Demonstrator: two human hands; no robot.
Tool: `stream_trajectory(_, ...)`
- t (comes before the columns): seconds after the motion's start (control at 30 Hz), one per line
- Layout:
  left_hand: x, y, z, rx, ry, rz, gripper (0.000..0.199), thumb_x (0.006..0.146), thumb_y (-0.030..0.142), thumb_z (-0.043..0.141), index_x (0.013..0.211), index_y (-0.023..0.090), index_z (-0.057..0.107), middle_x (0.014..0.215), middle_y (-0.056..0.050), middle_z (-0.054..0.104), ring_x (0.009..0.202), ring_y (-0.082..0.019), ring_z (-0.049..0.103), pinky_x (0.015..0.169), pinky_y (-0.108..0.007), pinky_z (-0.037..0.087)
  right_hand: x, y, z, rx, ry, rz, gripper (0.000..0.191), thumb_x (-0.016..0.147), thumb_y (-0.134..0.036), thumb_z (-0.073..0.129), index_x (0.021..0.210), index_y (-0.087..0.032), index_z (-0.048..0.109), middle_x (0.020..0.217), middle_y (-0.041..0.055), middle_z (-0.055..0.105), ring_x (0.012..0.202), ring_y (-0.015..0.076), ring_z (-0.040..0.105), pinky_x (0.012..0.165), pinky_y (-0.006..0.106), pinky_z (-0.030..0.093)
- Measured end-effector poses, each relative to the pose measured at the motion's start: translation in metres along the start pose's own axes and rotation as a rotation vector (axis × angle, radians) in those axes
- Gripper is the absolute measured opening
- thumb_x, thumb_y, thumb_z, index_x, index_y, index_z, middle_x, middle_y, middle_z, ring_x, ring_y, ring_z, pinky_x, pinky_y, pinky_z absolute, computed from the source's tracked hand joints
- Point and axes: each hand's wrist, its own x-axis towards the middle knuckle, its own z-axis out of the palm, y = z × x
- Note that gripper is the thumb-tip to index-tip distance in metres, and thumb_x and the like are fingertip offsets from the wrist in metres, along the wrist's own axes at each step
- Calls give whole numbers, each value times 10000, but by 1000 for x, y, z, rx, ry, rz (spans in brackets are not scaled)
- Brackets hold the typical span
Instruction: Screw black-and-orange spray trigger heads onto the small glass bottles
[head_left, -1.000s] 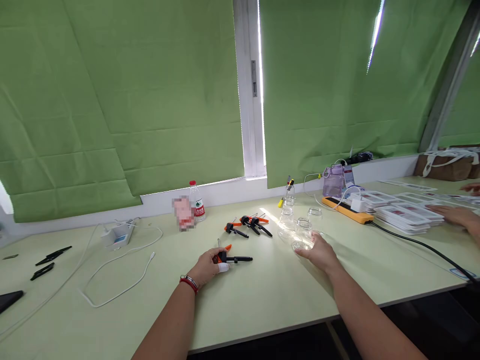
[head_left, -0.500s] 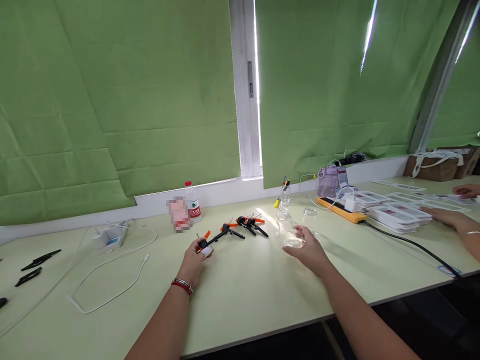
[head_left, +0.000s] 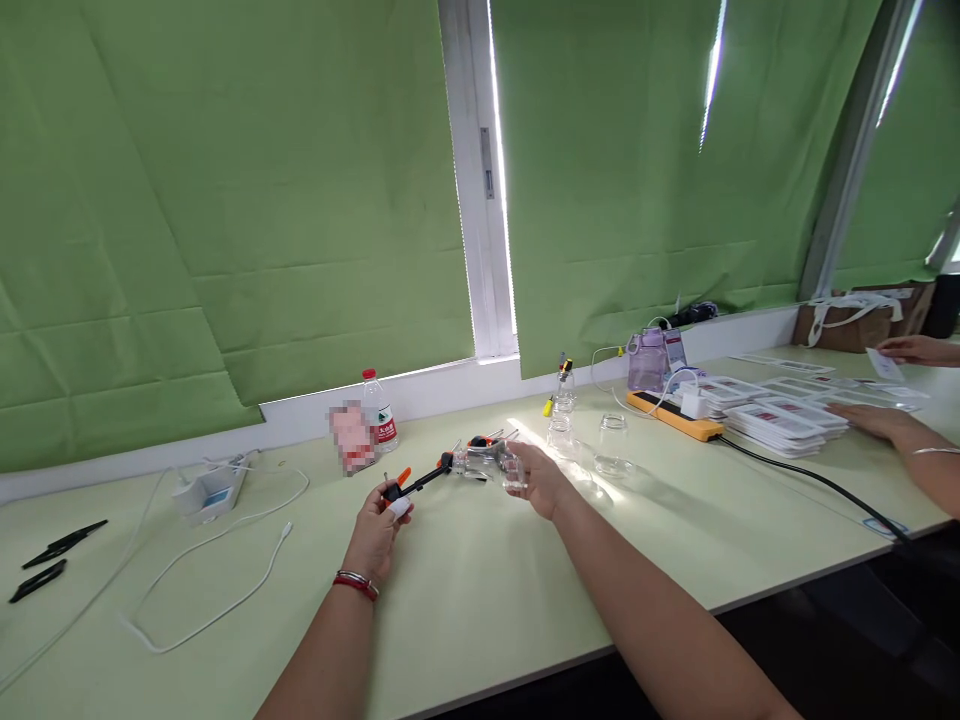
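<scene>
Centre of frame. Left hand [head_left: 375,530] closed around the orange-and-black end of a clamp [head_left: 426,480]; thumb wrapped in white. Held by that end, the clamp has its black bar left free, slanting up and to the right. Right hand [head_left: 541,483] gripping a clear glass jar [head_left: 491,463] near its base, jar lying over on its side, mouth to the left. Grip at the base probably chosen to keep the mouth unblocked and facing the bar. Bar's far end sits at the mouth in this view; cannot tell whether inside, touching or merely in front.

Other clamps [head_left: 480,441] just behind the jar, partly hidden by it, bunched within easy reach of both hands, it seems. Two jars, one nearer [head_left: 613,455] and one further left [head_left: 560,437], stand upright right of centre, near the right hand; upright suits a steady rest.

Behind them, a jar [head_left: 565,400] with pen-like things in it. Right edge: co-worker's hand [head_left: 874,420] flat by stacked cards [head_left: 780,428], perhaps steadying them.
</scene>
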Motion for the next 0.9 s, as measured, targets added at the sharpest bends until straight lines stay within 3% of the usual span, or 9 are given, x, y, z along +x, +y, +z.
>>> stream_trajectory(0.17, -3, 2, 0, 49, -87, 35, 564, 577, 233, 745, 1104, 185, 547, 860, -29, 612, 714, -134, 586, 676, -284, 466, 10, 21, -11, -17, 77, 13, 362, 689, -495, 669, 880, -233, 509, 730, -11, 528, 514, 93, 463, 442, 221, 401)
stream_trajectory(0.5, -13, -5, 9, 250, -298, 79, 583, 576, 291, 781, 1114, 190, 580, 921, -29, 618, 773, -147, 592, 742, -306, 507, 0, 29, -4, -108, -130, 13, 402, 681, -531, 682, 904, -228, 541, 840, 17, 552, 589, 107, 501, 411, 200, 391)
stream_trajectory(0.7, -18, -5, 15, 302, -339, 101, 583, 547, 309, 805, 1078, 177, 602, 1025, -70, 647, 895, -187, 608, 761, -294, 514, -8, 34, 6, -118, -212, 24, 420, 680, -551, 686, 893, -231, 517, 828, 5, 539, 599, 111, 500, 427, 223, 439)
stream_trajectory(0.9, -17, -5, 15, 268, -349, 95, 572, 539, 304, 812, 1059, 189, 602, 965, -45, 642, 808, -166, 612, 714, -301, 525, -14, 31, 9, -104, -226, 11, 428, 663, -527, 720, 900, -232, 522, 884, 17, 541, 642, 119, 518, 443, 241, 478)
